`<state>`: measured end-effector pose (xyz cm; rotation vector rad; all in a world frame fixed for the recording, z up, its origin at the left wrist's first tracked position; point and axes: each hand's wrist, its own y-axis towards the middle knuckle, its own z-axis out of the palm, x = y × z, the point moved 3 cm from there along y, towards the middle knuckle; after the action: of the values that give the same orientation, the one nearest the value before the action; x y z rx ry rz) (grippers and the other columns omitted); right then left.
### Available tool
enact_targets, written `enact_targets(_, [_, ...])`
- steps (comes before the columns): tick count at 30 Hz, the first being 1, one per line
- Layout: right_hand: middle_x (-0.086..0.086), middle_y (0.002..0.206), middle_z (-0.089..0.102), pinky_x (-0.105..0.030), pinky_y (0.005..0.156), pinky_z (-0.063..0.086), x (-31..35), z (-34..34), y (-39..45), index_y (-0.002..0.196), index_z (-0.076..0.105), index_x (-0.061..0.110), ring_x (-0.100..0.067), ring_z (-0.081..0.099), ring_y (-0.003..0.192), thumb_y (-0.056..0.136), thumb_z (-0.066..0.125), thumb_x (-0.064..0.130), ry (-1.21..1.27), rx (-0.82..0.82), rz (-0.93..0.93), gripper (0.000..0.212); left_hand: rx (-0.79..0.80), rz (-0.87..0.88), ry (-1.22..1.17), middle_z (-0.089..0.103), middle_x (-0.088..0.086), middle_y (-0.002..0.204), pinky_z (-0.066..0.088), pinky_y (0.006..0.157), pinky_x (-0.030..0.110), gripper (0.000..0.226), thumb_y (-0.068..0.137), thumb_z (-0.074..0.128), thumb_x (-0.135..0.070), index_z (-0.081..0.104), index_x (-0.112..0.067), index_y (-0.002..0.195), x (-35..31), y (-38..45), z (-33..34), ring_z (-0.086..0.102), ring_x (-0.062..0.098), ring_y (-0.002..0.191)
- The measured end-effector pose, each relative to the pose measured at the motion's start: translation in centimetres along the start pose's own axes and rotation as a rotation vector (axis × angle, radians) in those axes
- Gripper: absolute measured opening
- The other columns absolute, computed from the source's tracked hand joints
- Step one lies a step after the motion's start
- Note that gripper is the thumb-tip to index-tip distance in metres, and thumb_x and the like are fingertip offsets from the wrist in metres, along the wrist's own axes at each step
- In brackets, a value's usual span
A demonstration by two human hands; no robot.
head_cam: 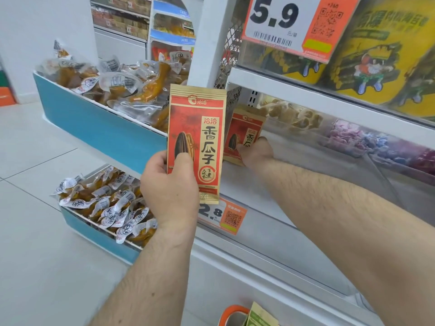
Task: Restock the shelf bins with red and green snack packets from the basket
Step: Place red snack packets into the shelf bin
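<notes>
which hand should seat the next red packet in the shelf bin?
Probably left. The left hand already holds a red packet upright, in front of the bin. The right hand is busy inside it, gripping another red packet.

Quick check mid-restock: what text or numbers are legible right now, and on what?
"洽洽 香瓜子": red packet in the left hand.
"香": second red packet, gripped by the right hand; the rest is covered.
"5.9": upper price tag.
"2.8": lower price tag.
Barcodes, QR codes, yellow tubs: too blurred.
</notes>
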<state>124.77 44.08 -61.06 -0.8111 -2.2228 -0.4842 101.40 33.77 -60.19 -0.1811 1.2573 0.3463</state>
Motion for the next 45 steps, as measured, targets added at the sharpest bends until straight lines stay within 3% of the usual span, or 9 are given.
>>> enact_targets(5, [-0.007, 0.115, 0.068, -0.031, 0.076, 0.052, 0.4, -0.1, 0.3, 0.115, 0.060, 0.010, -0.026, 0.066, 0.100, 0.098, 0.056, 0.037, -0.027, 0.022, 0.027, 0.032, 0.013, -0.007, -0.014, 0.071, -0.004, 0.067, 0.054, 0.058, 0.034, 0.017, 0.075, 0.053, -0.028, 0.066, -0.018, 0.073, -0.1, -0.2, 0.0, 0.069, 0.013, 0.062])
enact_targets(10, [-0.007, 0.100, 0.072, -0.040, 0.084, 0.059, 0.4, 0.0, 0.5, 0.081, 0.057, 0.016, -0.025, 0.071, 0.090, 0.097, 0.058, 0.038, 0.037, 0.086, 0.064, 0.027, 0.026, -0.014, 0.009, 0.073, -0.006, 0.070, 0.059, 0.063, 0.041, 0.019, 0.075, 0.052, -0.030, 0.067, -0.018, 0.076, -0.2, -0.2, 0.0, 0.071, 0.014, 0.065])
enact_targets(21, [-0.001, 0.078, 0.066, -0.038, 0.078, 0.061, 0.0, -0.8, -0.4, 0.078, 0.057, 0.016, -0.021, 0.068, 0.077, 0.091, 0.069, 0.038, 0.087, 0.152, 0.081, 0.028, 0.021, -0.018, 0.027, 0.073, -0.004, 0.071, 0.060, 0.066, 0.045, 0.022, 0.073, 0.050, -0.032, 0.067, -0.017, 0.076, -0.4, -0.4, 0.0, 0.071, 0.016, 0.067])
enact_targets(27, [-0.002, 0.073, 0.064, -0.020, 0.043, 0.041, 0.7, -3.0, -2.7, 0.080, 0.060, 0.015, -0.013, 0.055, 0.052, 0.091, 0.068, 0.032, 0.059, 0.148, 0.126, 0.023, 0.010, 0.050, 0.070, 0.070, -0.009, 0.068, 0.060, 0.064, 0.045, 0.017, 0.074, 0.052, -0.034, 0.064, -0.021, 0.073, -0.9, -0.5, -0.5, 0.070, 0.012, 0.065])
enact_targets(30, [-0.007, 0.070, 0.059, -0.023, 0.046, 0.036, 1.6, -4.9, -4.9, 0.079, 0.058, 0.011, -0.019, 0.049, 0.051, 0.090, 0.062, 0.016, 0.113, 0.096, 0.144, 0.013, 0.050, 0.108, 0.119, 0.069, -0.012, 0.068, 0.059, 0.062, 0.045, 0.018, 0.073, 0.053, -0.037, 0.063, -0.022, 0.073, -1.9, -0.9, -0.7, 0.069, 0.012, 0.065])
enact_targets(32, [-0.010, 0.077, 0.059, -0.025, 0.045, 0.033, 2.4, -6.1, -7.6, 0.084, 0.060, 0.009, -0.017, 0.042, 0.050, 0.083, 0.058, 0.007, 0.286, 0.233, 0.139, 0.002, 0.084, 0.118, 0.150, 0.069, -0.010, 0.068, 0.059, 0.063, 0.046, 0.018, 0.073, 0.053, -0.038, 0.064, -0.023, 0.073, -2.5, -1.2, -0.7, 0.069, 0.015, 0.066])
enact_targets(37, [-0.005, 0.082, 0.067, -0.019, 0.041, 0.018, 3.1, -9.1, -14.5, 0.096, 0.062, 0.011, -0.012, 0.036, 0.045, 0.056, 0.060, 0.023, 0.620, 0.832, 0.015, 0.043, 0.179, 0.000, 0.200, 0.069, -0.006, 0.061, 0.057, 0.064, 0.044, 0.020, 0.069, 0.056, -0.035, 0.067, -0.018, 0.070, -3.1, -2.2, -0.1, 0.067, 0.018, 0.061])
enact_targets(40, [0.001, 0.071, 0.066, -0.018, 0.038, 0.020, 2.6, -9.1, -15.6, 0.091, 0.061, 0.017, -0.009, 0.035, 0.044, 0.085, 0.065, 0.019, 0.503, 0.795, -0.037, 0.007, 0.268, -0.062, 0.304, 0.068, -0.012, 0.059, 0.056, 0.067, 0.037, 0.014, 0.075, 0.061, -0.033, 0.070, -0.022, 0.072, -2.6, -2.7, 0.4, 0.066, 0.013, 0.061])
enact_targets(45, [0.002, 0.065, 0.061, -0.014, 0.038, 0.013, 0.9, -9.1, -14.1, 0.082, 0.058, 0.019, -0.004, 0.030, 0.041, 0.097, 0.054, 0.017, 0.650, 0.706, 0.188, 0.016, 0.262, -0.021, 0.385, 0.067, -0.017, 0.085, 0.053, 0.079, 0.034, 0.015, 0.080, 0.067, -0.037, 0.068, -0.031, 0.094, -2.8, -2.6, 0.3, 0.065, 0.007, 0.081])
